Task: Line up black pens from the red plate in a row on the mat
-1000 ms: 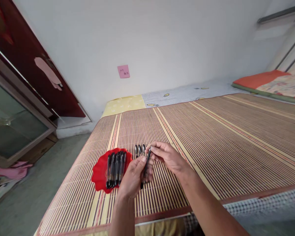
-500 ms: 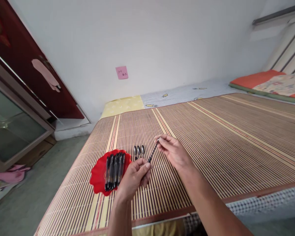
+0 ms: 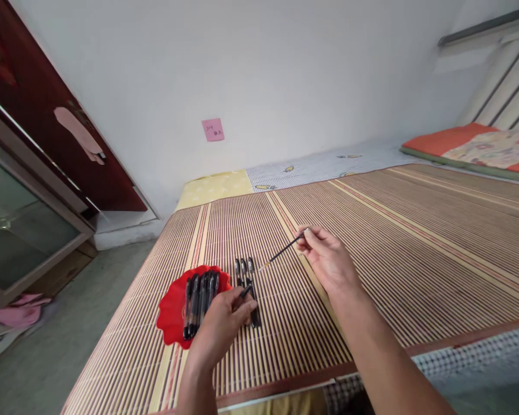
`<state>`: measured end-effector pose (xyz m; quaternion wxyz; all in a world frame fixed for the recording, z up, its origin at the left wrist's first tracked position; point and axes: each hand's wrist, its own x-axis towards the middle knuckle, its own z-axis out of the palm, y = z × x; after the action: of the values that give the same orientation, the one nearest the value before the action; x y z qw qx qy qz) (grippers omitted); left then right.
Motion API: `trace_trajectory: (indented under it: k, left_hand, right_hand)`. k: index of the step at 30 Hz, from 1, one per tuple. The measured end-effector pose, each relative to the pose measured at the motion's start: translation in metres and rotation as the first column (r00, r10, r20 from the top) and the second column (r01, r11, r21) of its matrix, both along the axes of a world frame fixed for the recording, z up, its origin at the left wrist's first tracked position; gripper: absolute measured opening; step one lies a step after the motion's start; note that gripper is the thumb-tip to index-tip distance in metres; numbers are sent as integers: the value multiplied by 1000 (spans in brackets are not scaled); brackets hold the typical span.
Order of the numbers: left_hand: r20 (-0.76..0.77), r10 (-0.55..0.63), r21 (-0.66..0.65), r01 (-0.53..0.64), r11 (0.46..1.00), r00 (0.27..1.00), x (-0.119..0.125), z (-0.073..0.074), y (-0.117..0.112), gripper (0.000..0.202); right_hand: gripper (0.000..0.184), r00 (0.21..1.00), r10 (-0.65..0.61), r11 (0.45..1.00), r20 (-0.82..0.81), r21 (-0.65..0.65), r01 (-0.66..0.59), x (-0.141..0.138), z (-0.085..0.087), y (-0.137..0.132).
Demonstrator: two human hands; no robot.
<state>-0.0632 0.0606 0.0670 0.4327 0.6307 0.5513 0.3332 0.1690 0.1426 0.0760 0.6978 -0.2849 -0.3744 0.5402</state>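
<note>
Pinched by its tip in my right hand (image 3: 326, 253) is a pen refill (image 3: 284, 248), a thin dark rod with a pale, clear tail end pointing down to the left. My left hand (image 3: 229, 314) is closed around a short dark pen barrel (image 3: 245, 291), mostly hidden by the fingers. Beyond and partly under that hand, a few black pens (image 3: 244, 266) lie side by side on the mat. Left of it, a red scalloped dish (image 3: 168, 311) holds several black capped pens (image 3: 202, 297).
A striped bamboo mat (image 3: 372, 276) covers the bed. Patterned sheets (image 3: 303, 173) show along the wall, and an orange-edged folded cushion (image 3: 441, 141) lies at the far right. A pink note (image 3: 213, 129) is on the wall. Floor shows at left.
The refill has come out of the barrel. My right hand moved up and right with it, while my left hand moved left and down toward the dish with the barrel.
</note>
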Motion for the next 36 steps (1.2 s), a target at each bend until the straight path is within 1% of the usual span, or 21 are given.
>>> trace_trajectory:
  k: [2, 4, 5, 7, 9, 11, 14, 17, 20, 22, 25, 29, 31, 32, 33, 34, 35, 36]
  left_hand:
    - [98, 84, 24, -86, 996, 992, 0, 3, 0, 31]
    - [231, 164, 40, -178, 983, 959, 4, 5, 1, 32]
    - [295, 177, 33, -195, 980, 939, 7, 6, 2, 35]
    - [394, 149, 5, -165, 986, 907, 15, 7, 2, 39]
    - [451, 125, -23, -128, 991, 884, 21, 7, 3, 39]
    - [471, 145, -30, -149, 988, 870, 25, 5, 4, 38]
    - [476, 167, -33, -172, 985, 863, 25, 2, 6, 40]
    - [493, 134, -69, -115, 991, 860, 23, 2, 6, 42]
    - [535, 107, -110, -56, 992, 838, 22, 2, 6, 41]
    - [543, 98, -89, -59, 994, 834, 24, 2, 6, 39]
    - [519, 101, -38, -95, 995, 849, 31, 1, 6, 37]
    - [540, 95, -49, -81, 996, 836, 35, 0, 6, 39]
    - [574, 162, -71, -148, 986, 803, 31, 0, 7, 48]
    - [593, 209, -90, -194, 977, 778, 28, -1, 8, 53]
    - [605, 255, -113, -235, 965, 754, 25, -2, 9, 56]
    - [605, 288, -134, -262, 956, 742, 23, -3, 9, 54]
    - [592, 305, -145, -274, 951, 746, 21, -4, 9, 49]
    - [567, 302, -138, -273, 952, 767, 20, -5, 10, 42]
  right_hand:
    - [19, 1000, 0, 1000, 19, 5, 0, 5, 1, 0]
    - [20, 997, 18, 1000, 69, 3, -18, 2, -1, -1]
    - [21, 994, 34, 999, 101, 0, -34, -2, -2, -2]
    - [24, 984, 62, 998, 165, -15, -61, -13, -5, -5]
    - [25, 973, 72, 997, 218, -29, -68, -24, -6, -7]
    - [25, 971, 83, 996, 225, -38, -77, -31, -5, -9]
    - [22, 969, 187, 982, 163, -40, -182, -33, -4, -11]
    - [20, 942, 311, 950, 126, -27, -310, -31, -3, -11]
    - [19, 920, 361, 931, 151, 3, -365, -29, -2, -13]
    - [18, 919, 351, 933, 178, 20, -361, -30, -1, -14]
    - [20, 932, 296, 952, 207, 14, -305, -37, 0, -17]
    - [25, 960, 198, 980, 197, -6, -201, -45, 5, -22]
    - [29, 976, 124, 992, 179, -7, -125, -45, 7, -23]
    - [30, 977, 106, 994, 186, -17, -105, -45, 7, -24]
    - [32, 971, 112, 994, 210, -34, -107, -46, 6, -24]
    - [33, 960, 135, 991, 246, -56, -125, -47, 4, -24]
    - [34, 941, 173, 984, 289, -81, -156, -49, 1, -24]
    - [34, 919, 218, 975, 329, -106, -194, -53, -3, -24]
